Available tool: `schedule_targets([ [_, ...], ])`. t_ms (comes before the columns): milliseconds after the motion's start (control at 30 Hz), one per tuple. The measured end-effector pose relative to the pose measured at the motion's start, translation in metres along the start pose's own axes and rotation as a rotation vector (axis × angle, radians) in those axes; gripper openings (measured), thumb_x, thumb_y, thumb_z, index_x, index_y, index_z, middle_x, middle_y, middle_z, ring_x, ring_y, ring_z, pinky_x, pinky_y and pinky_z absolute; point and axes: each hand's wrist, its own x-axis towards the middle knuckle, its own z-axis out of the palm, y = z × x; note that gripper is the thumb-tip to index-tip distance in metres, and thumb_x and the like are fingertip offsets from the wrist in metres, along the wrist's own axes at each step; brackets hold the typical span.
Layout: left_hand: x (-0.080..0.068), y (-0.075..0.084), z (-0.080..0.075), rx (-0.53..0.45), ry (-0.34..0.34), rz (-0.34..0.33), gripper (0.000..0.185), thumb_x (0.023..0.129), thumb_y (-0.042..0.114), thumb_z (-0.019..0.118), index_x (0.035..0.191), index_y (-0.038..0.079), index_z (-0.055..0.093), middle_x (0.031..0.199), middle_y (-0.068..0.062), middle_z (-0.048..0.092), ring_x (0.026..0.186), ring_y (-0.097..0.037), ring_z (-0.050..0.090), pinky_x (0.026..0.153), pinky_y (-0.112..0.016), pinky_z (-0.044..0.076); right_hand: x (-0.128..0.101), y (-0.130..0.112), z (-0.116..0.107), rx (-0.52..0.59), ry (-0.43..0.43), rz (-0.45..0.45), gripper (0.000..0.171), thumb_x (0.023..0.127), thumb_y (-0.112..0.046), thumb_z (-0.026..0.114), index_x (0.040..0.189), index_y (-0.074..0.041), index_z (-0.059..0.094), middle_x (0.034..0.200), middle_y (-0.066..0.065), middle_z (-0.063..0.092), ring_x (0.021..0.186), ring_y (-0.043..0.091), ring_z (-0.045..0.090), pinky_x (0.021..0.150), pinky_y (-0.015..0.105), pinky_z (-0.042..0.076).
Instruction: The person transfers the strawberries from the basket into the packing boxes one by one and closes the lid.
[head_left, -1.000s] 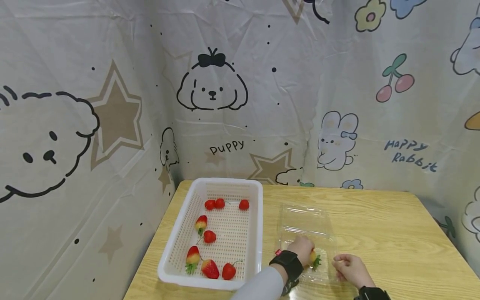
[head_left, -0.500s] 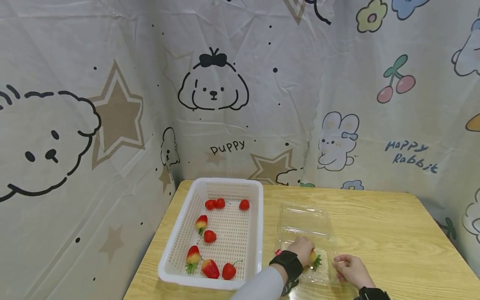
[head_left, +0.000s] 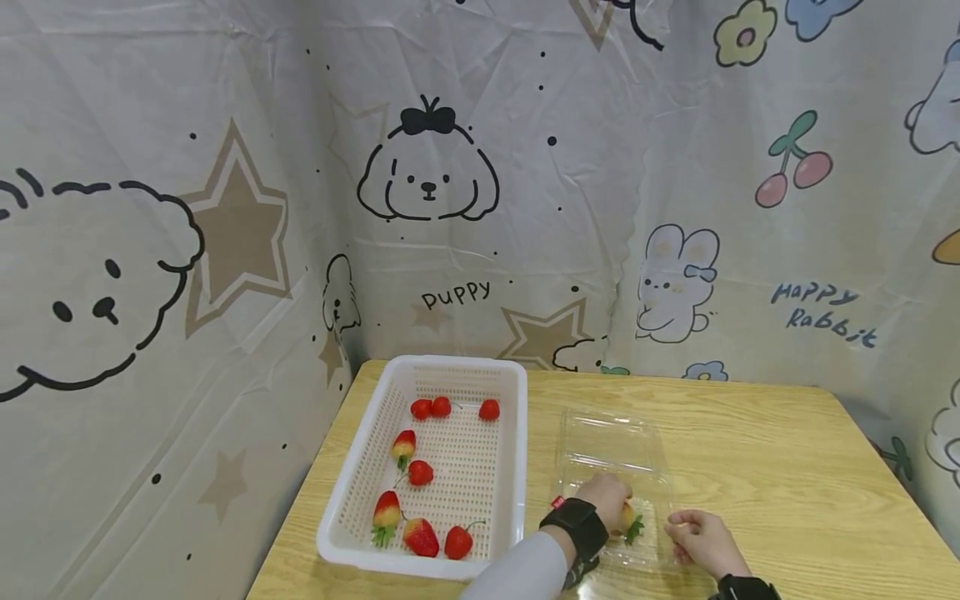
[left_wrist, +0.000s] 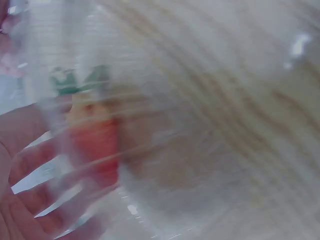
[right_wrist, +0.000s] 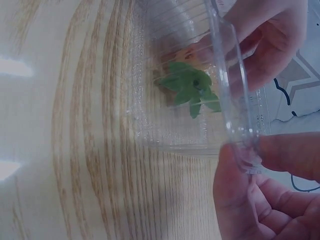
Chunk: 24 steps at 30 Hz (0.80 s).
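My left hand (head_left: 603, 497) reaches down into a clear plastic clamshell box (head_left: 654, 554) on the table and grips a strawberry (left_wrist: 95, 145). The fruit has a red tip, a yellowish shoulder and green leaves; in the head view the hand covers most of it and its leaves point right. Seen through the box wall in the left wrist view, the fingers wrap around its side. At the box's right edge, my right hand (head_left: 703, 540) pinches the rim corner between thumb and forefinger, as the right wrist view shows. The lid (head_left: 609, 432) lies folded back behind the base.
A white perforated basket (head_left: 519, 467) stands left of the box. Inside lie several cherries (head_left: 457, 542) with stems and some strawberries (head_left: 386, 508). A printed curtain (head_left: 465, 167) hangs behind and beside the wooden table (head_left: 772, 467).
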Motion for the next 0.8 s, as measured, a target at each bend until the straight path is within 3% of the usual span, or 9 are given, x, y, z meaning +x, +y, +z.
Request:
schedule_targets([
  [167, 0.007, 0.001, -0.017, -0.007, -0.047, 0.022, 0.04, 0.067, 0.028, 0.076, 0.106, 0.027, 0.067, 0.094, 0.012, 0.063, 0.083, -0.004, 0.057, 0.061, -0.019, 0.044, 0.0, -0.001, -0.001, -0.007, 0.002, -0.003, 0.02, 0.085, -0.002, 0.055, 0.098, 0.014, 0.055, 0.064, 0.008, 0.056, 0.055, 0.015, 0.055, 0.052, 0.03, 0.049],
  [367, 0.015, 0.001, -0.059, 0.007, -0.053, 0.006, 0.045, 0.07, 0.037, 0.076, 0.113, 0.031, 0.064, 0.104, 0.013, 0.062, 0.094, -0.005, 0.057, 0.07, -0.021, 0.046, -0.001, -0.001, -0.002, -0.013, -0.004, -0.008, 0.023, 0.086, -0.003, 0.054, 0.1, 0.015, 0.054, 0.066, 0.009, 0.057, 0.056, 0.016, 0.055, 0.054, 0.031, 0.05],
  [633, 0.017, -0.019, -0.121, -0.034, 0.108, 0.035, 0.048, 0.075, 0.035, 0.072, 0.12, 0.024, 0.059, 0.116, 0.006, 0.058, 0.101, -0.01, 0.056, 0.077, -0.024, 0.046, -0.001, 0.0, -0.001, -0.016, -0.005, -0.006, 0.023, 0.086, -0.003, 0.054, 0.099, 0.015, 0.054, 0.066, 0.009, 0.057, 0.055, 0.016, 0.055, 0.053, 0.031, 0.05],
  [800, 0.015, -0.045, -0.156, -0.095, 0.302, 0.073, 0.047, 0.078, 0.028, 0.069, 0.122, 0.017, 0.058, 0.12, -0.002, 0.056, 0.109, -0.017, 0.052, 0.085, -0.028, 0.045, 0.0, 0.0, 0.0, -0.013, 0.003, -0.024, 0.021, 0.085, -0.002, 0.054, 0.098, 0.015, 0.054, 0.065, 0.009, 0.057, 0.054, 0.016, 0.055, 0.052, 0.029, 0.05],
])
